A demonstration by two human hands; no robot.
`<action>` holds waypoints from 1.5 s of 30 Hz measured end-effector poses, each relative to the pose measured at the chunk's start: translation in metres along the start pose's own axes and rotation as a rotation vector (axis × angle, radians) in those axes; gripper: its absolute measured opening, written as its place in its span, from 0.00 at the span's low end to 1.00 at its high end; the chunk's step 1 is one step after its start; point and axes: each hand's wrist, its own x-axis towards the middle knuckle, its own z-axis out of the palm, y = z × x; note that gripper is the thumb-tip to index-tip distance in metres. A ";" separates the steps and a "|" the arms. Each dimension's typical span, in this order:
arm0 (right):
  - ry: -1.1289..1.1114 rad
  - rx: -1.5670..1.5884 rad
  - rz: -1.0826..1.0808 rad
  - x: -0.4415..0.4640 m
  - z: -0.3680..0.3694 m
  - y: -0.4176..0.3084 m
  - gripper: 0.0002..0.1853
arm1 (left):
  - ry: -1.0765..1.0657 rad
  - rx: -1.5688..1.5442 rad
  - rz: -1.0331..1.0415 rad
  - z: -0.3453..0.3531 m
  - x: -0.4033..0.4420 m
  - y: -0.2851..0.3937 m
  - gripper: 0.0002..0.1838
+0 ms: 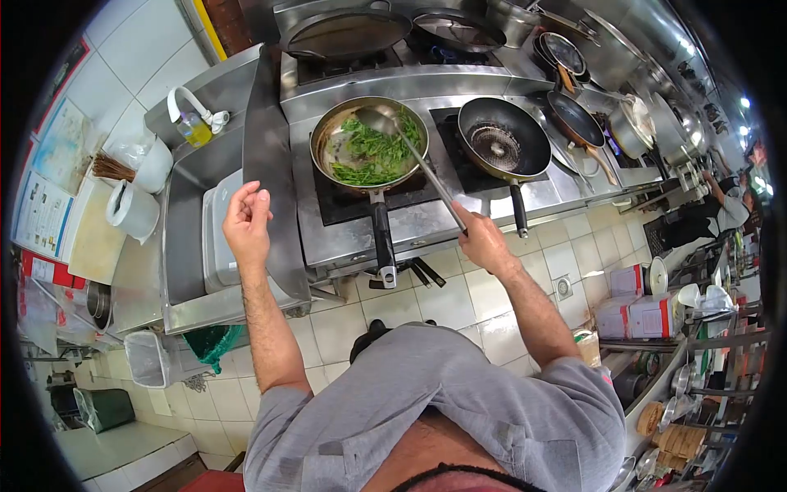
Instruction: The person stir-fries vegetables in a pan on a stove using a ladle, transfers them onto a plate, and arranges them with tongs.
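My right hand (485, 244) is wrapped round the long metal handle of a ladle (438, 189). The ladle's round bowl rests among chopped leafy greens (379, 148) in a frying pan (318, 156). That pan stands on the front left burner, its black handle (380, 238) pointing toward me. Raised near the edge between sink and stove, my left hand (247, 220) holds nothing, its fingers loosely bent. To the right, a second dark frying pan (525, 135) sits on the neighbouring burner with a little liquid showing inside.
Two wide dark pans (348, 34) occupy the rear burners. Smaller pans (576, 119) stand at the right. On the left, a steel sink (184, 246) holds a pale plastic container (220, 234) beneath a white faucet (184, 102). Another person (725, 209) stands farther right, near stacked boxes (648, 316).
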 end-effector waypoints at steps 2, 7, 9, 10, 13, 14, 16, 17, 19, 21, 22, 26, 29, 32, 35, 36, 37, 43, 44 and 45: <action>0.063 -0.019 -0.016 0.001 0.022 -0.001 0.34 | 0.007 0.016 -0.001 0.000 0.000 0.001 0.11; -0.075 0.338 0.123 -0.005 0.036 -0.047 0.31 | 0.008 0.045 -0.008 0.000 -0.001 -0.003 0.11; -0.229 0.382 0.213 -0.004 -0.014 -0.070 0.31 | 0.012 0.042 -0.010 0.002 -0.001 0.000 0.12; -0.386 0.422 0.293 -0.004 -0.031 -0.075 0.31 | 0.025 0.039 -0.010 0.003 -0.001 0.001 0.12; -0.303 0.342 0.143 -0.023 -0.024 -0.054 0.33 | 0.018 0.036 -0.002 0.002 -0.001 0.000 0.12; -0.297 0.343 0.118 -0.027 -0.027 -0.047 0.34 | 0.026 0.038 -0.004 0.001 -0.002 0.000 0.12; -0.296 0.399 0.133 -0.025 -0.027 -0.018 0.34 | 0.006 0.045 -0.009 0.001 -0.002 -0.001 0.12; -0.295 0.344 0.147 -0.020 -0.030 -0.008 0.36 | 0.010 0.047 -0.012 0.000 -0.002 -0.001 0.12; -0.249 0.211 0.173 -0.006 -0.045 -0.022 0.36 | 0.003 0.072 -0.020 0.001 -0.003 0.000 0.12; -0.109 0.048 0.079 0.008 0.006 -0.003 0.35 | 0.011 0.068 -0.019 0.001 -0.002 -0.002 0.12; 0.030 -0.109 -0.012 0.013 0.026 0.000 0.34 | 0.016 0.068 -0.019 0.001 -0.002 -0.003 0.12; -0.109 0.277 0.068 0.009 0.032 -0.029 0.32 | 0.013 0.068 -0.011 0.001 -0.002 -0.001 0.12; -0.150 0.260 0.089 0.003 -0.006 -0.024 0.33 | 0.020 0.050 -0.015 0.001 -0.005 -0.002 0.12; -0.090 0.161 0.055 0.001 0.001 -0.015 0.32 | 0.020 0.071 -0.022 0.001 -0.004 0.001 0.11; 0.156 -0.019 -0.047 0.001 0.032 -0.003 0.32 | 0.012 0.075 -0.018 0.001 -0.005 0.001 0.12; 0.164 0.013 -0.029 0.001 0.044 -0.007 0.32 | 0.008 0.078 -0.024 0.001 -0.005 0.001 0.12; 0.175 0.045 -0.010 0.001 0.050 -0.010 0.32 | 0.003 0.082 -0.027 0.001 -0.004 0.001 0.12; -0.198 0.338 0.112 -0.037 -0.033 -0.036 0.34 | 0.012 0.062 -0.052 0.001 -0.006 0.004 0.12; -0.104 0.301 -0.027 -0.044 -0.034 -0.026 0.34 | 0.018 0.062 -0.052 0.002 -0.006 0.003 0.12; -0.108 0.300 -0.031 -0.045 -0.051 -0.023 0.34 | 0.011 0.066 -0.055 0.001 -0.006 0.003 0.12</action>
